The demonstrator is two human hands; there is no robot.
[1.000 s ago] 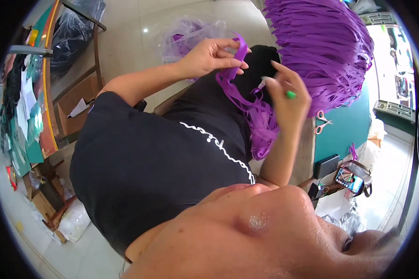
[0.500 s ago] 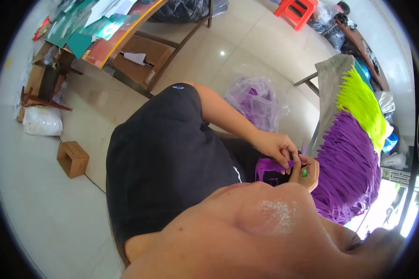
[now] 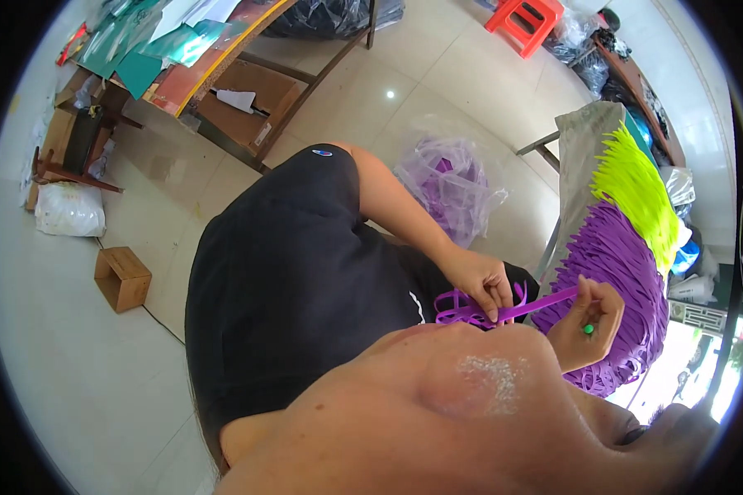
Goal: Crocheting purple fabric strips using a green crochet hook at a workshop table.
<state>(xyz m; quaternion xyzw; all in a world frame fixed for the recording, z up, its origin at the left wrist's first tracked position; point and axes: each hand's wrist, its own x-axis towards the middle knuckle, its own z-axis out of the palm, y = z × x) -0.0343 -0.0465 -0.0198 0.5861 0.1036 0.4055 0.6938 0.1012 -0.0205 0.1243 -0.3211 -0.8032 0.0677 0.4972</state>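
A narrow purple strip [image 3: 545,304] stretches fairly straight between my two hands. My left hand [image 3: 480,285] pinches it between thumb and fingers, and more loose purple strips [image 3: 456,310] loop beside that hand over my dark-clothed lap. Farther right, my right hand [image 3: 593,318] grips the strip's other end between thumb and forefinger. A small green band shows on one of its fingers. Just beyond it lies a dense fringe of purple strips [image 3: 611,280], with a lime-green fringe [image 3: 633,194] adjoining it, both on a grey cloth [image 3: 578,157].
A clear plastic bag of purple material [image 3: 450,186] sits on the tiled floor. A red stool [image 3: 527,25] stands at the back. A cluttered worktable [image 3: 210,62] is at upper left, a cardboard box [image 3: 124,280] at left. Plastic bags [image 3: 590,70] line the right wall.
My right hand has moved right, away from my left hand, drawing the purple strip out between them. Before, both hands were close together. My left hand has barely shifted.
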